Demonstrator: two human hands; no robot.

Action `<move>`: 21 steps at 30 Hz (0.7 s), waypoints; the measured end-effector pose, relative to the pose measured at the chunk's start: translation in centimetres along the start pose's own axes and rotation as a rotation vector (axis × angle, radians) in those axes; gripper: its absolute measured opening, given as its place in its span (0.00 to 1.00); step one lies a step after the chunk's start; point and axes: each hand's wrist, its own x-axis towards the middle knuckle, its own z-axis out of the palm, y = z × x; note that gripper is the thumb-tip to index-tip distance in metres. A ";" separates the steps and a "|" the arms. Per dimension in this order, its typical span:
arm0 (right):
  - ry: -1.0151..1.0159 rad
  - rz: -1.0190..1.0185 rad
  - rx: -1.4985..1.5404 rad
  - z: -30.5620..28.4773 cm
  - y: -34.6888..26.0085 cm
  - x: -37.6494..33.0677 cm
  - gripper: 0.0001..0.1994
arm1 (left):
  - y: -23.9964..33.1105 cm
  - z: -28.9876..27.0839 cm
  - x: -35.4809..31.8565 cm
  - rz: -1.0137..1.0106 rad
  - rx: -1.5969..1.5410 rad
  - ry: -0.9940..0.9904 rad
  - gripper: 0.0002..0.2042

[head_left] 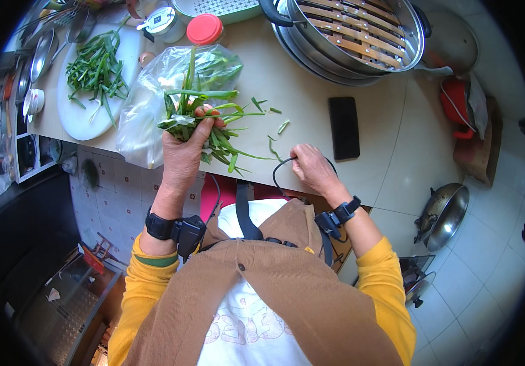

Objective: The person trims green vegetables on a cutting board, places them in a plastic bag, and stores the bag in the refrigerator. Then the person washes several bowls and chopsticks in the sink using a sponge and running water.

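My left hand (184, 149) is closed around a bunch of cut scallion greens (220, 131), held over the counter's near edge. Right behind it lies a clear plastic bag (146, 116) with more greens inside. My right hand (314, 169) is at the counter edge, its fingers pinched together on a thin black cable (276, 172) that loops beside it. Several small scraps of scallion (283, 127) lie on the counter between the hands. On the far left, a round white cutting board (76, 125) carries a pile of cut scallion greens (98, 67).
A black phone (344, 128) lies right of the scraps. Behind stand a steel steamer pot (418, 36) with a wooden slatted rack, a red-lidded jar (204, 29) and a white-lidded jar (164, 24). A pan (442, 216) and red bag (457, 104) sit at right.
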 end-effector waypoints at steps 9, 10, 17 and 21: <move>-0.083 0.397 0.463 -1.6 0.2 -2.4 0.13 | -0.3 -0.4 -0.1 -0.015 -0.027 0.013 0.05; -0.052 0.390 0.477 -1.2 0.3 -2.5 0.13 | -0.4 -0.4 -0.1 -0.011 -0.018 0.006 0.05; 0.021 0.658 0.755 -0.6 0.2 -1.7 0.12 | -0.3 0.1 -0.3 -0.059 0.003 -0.008 0.07; -0.093 0.549 0.207 1.1 -0.5 -0.4 0.13 | -0.3 0.2 -0.4 -0.045 0.015 -0.030 0.08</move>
